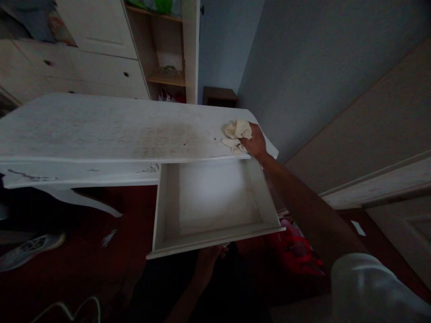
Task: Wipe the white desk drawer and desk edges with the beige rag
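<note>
A crumpled cream cloth (238,130) is gripped in my right hand (255,140), which presses it on the right end of the white table top (111,121). Brownish smudges and a few dark specks mark the top left of the cloth. Below the table's front edge, a shallow drawer (215,197) is pulled out, with nothing lying in it. My left hand (209,260) is under the drawer's front panel, its fingers closed at a small drawer knob (225,245). The panel's edge and shadow partly hide those fingers.
Behind the table stands a white cabinet (97,67) with an open door. A grey wall (303,67) borders the right side. On the dark red floor are a red bag (298,251), a sneaker (32,251) and a pale cable (81,305).
</note>
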{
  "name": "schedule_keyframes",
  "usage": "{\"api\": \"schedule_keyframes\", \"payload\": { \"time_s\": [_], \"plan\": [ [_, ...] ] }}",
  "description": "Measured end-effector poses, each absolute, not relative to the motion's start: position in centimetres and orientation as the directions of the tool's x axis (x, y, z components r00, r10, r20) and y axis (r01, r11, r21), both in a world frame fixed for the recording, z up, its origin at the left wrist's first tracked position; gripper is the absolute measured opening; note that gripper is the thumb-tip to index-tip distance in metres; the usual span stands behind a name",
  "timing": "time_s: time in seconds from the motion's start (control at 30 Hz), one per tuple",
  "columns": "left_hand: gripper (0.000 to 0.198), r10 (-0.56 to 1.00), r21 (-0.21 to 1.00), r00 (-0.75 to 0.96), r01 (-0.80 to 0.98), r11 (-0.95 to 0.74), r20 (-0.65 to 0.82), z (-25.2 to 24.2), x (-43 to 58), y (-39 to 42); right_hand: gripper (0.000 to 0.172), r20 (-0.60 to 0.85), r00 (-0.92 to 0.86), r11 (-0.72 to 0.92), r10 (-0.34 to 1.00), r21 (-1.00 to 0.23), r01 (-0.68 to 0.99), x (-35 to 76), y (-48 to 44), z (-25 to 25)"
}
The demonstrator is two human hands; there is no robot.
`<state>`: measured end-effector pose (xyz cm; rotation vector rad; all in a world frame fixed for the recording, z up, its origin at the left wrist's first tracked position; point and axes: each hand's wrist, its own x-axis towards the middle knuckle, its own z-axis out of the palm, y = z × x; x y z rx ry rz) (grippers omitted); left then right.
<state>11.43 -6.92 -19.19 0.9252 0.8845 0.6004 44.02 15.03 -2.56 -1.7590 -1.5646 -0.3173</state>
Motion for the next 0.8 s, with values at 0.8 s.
{"api": "schedule_keyframes", "payload": {
  "time_s": [0.8],
  "plan": [
    [0.056,0.718,0.722,0.580,-0.295,0.626,-0.386,-13.8,11.4,-6.7,0.059,0.672,0.230,0.148,0.704,-0.456,0.878,44.7,14.7,-3.1]
  ]
}}
